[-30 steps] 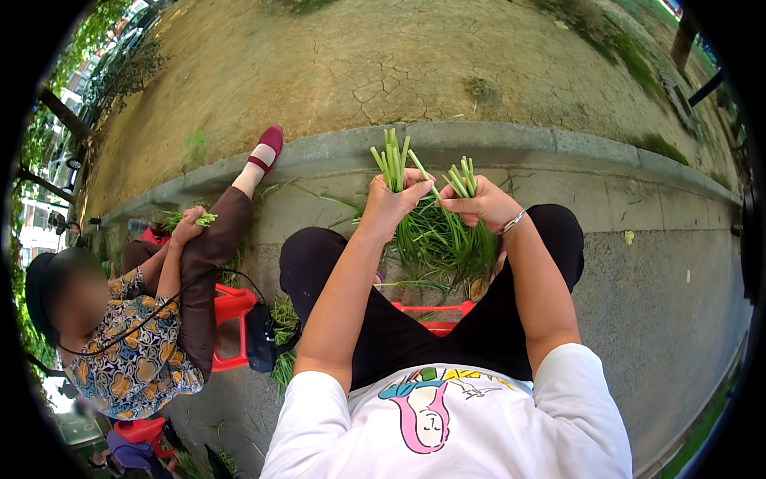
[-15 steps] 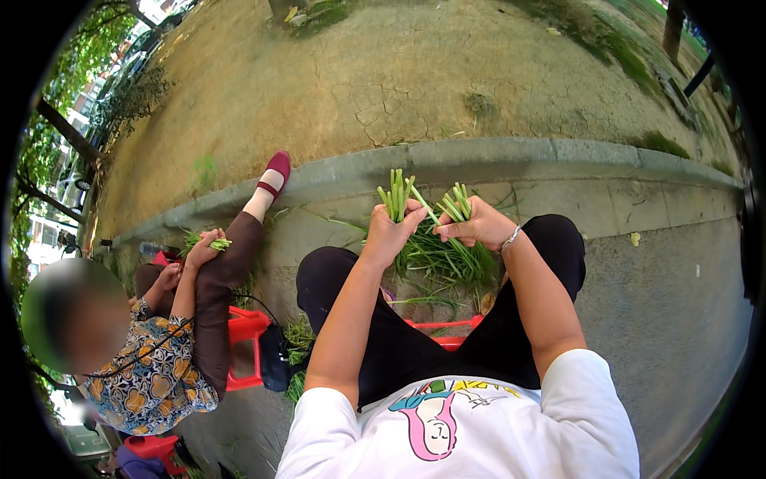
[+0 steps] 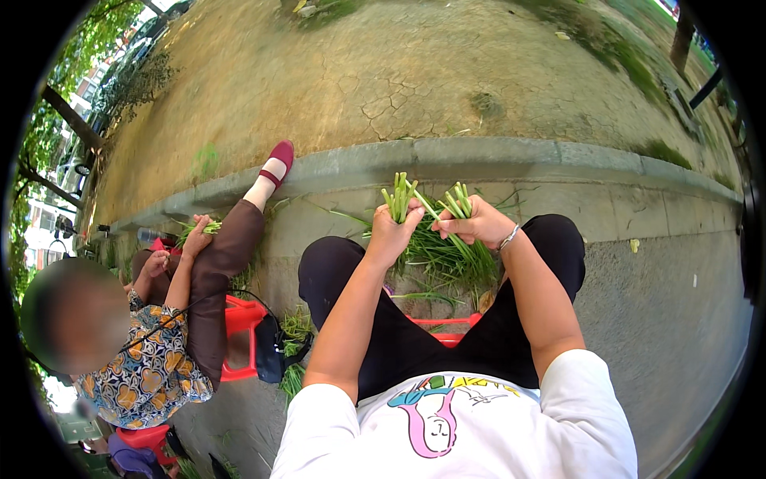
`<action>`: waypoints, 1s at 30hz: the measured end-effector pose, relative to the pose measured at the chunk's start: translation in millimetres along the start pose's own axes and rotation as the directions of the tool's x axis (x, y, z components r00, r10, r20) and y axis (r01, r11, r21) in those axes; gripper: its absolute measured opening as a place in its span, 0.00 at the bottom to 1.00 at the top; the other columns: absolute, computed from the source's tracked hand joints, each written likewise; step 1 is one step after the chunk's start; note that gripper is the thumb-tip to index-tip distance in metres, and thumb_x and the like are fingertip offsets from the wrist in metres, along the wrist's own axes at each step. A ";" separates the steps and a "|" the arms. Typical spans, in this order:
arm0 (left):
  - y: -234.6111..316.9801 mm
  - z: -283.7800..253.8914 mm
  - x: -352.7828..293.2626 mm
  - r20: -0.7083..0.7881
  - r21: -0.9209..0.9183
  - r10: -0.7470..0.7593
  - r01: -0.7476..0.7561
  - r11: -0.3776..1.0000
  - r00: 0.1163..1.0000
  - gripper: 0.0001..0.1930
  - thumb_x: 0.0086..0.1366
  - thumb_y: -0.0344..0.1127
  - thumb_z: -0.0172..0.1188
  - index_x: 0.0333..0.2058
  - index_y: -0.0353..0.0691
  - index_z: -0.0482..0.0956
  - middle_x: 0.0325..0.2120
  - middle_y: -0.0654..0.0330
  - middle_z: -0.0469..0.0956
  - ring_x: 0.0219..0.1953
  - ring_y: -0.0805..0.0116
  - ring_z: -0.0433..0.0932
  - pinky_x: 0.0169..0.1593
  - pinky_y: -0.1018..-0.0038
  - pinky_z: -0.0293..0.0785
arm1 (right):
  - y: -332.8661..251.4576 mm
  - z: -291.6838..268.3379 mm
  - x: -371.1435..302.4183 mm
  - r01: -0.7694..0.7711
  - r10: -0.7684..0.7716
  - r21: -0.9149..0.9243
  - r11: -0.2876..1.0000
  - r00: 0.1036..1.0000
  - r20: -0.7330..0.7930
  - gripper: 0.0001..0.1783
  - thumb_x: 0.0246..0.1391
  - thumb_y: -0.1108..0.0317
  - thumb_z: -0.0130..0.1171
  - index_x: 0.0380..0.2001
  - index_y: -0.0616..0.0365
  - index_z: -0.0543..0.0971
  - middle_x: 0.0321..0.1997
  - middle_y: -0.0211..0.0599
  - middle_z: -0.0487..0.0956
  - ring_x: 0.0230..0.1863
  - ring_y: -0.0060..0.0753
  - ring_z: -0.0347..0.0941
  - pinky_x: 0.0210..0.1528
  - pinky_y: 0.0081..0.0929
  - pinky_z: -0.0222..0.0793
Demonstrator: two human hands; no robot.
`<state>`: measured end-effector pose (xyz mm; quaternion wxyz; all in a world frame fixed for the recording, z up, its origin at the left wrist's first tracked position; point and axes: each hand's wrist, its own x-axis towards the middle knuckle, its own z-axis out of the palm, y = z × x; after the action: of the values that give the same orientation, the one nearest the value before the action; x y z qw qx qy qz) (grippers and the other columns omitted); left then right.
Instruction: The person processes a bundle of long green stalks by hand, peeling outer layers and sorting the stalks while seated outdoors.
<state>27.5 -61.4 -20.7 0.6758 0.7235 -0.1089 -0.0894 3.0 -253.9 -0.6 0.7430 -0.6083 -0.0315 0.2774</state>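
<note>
My left hand [image 3: 392,233] is closed around an upright bunch of cut green stems [image 3: 400,196], with the tops sticking out above the thumb. Close beside it, my right hand [image 3: 479,225] grips a second, smaller bunch of green stems [image 3: 458,199]. A single long stem [image 3: 426,206] slants between the two hands, pinched by the right fingertips, its upper end near the left bunch. Whether the left thumb touches it I cannot tell. Below both hands, between my knees, a heap of long thin greens [image 3: 456,265] lies on the pavement, partly hidden by the hands.
On the left a person [image 3: 148,351] sits on a red plastic stool [image 3: 239,319], also holding green stems [image 3: 209,227]. A black bag [image 3: 275,347] and loose greens [image 3: 294,379] lie between us. A stone kerb [image 3: 479,152] runs ahead, with bare earth [image 3: 335,80] beyond.
The single stem has shifted between my hands, and more of its length now shows past my right fingertips. Both bunches stay held. The neighbour's hands have moved slightly left and up.
</note>
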 end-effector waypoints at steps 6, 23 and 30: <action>-3.6 -1.5 -0.6 -0.028 -0.051 -0.052 0.051 0.997 0.998 0.02 0.57 0.26 0.54 0.28 0.35 0.74 0.15 0.71 0.67 0.15 0.85 0.60 0.18 0.84 0.53 | 1.4 3.3 2.9 0.023 -0.024 0.021 1.000 1.000 0.012 0.11 0.50 0.66 0.58 0.32 0.64 0.78 0.20 0.29 0.75 0.12 0.11 0.54 0.13 0.12 0.46; 8.9 -36.7 9.4 -0.123 -0.575 -0.290 0.170 0.801 0.949 0.05 0.57 0.28 0.53 0.33 0.35 0.71 0.15 0.67 0.62 0.13 0.78 0.58 0.20 0.79 0.55 | -10.9 -26.8 -16.3 -0.022 0.007 -0.242 0.970 0.998 -0.066 0.06 0.48 0.71 0.57 0.26 0.64 0.78 0.21 0.30 0.77 0.12 0.11 0.58 0.13 0.12 0.50; 7.6 -49.0 15.7 -0.185 -0.515 -0.321 0.186 0.837 0.929 0.05 0.57 0.28 0.54 0.32 0.37 0.71 0.16 0.66 0.63 0.14 0.78 0.58 0.20 0.79 0.56 | -15.4 -33.8 -23.9 -0.039 0.012 -0.269 0.962 0.995 -0.103 0.07 0.48 0.71 0.57 0.26 0.64 0.78 0.20 0.30 0.77 0.13 0.11 0.58 0.13 0.13 0.50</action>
<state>55.8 -19.4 -9.3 0.8266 0.5424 0.1059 -0.1063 1.6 -296.3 11.8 0.6499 -0.7177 -0.0239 0.2490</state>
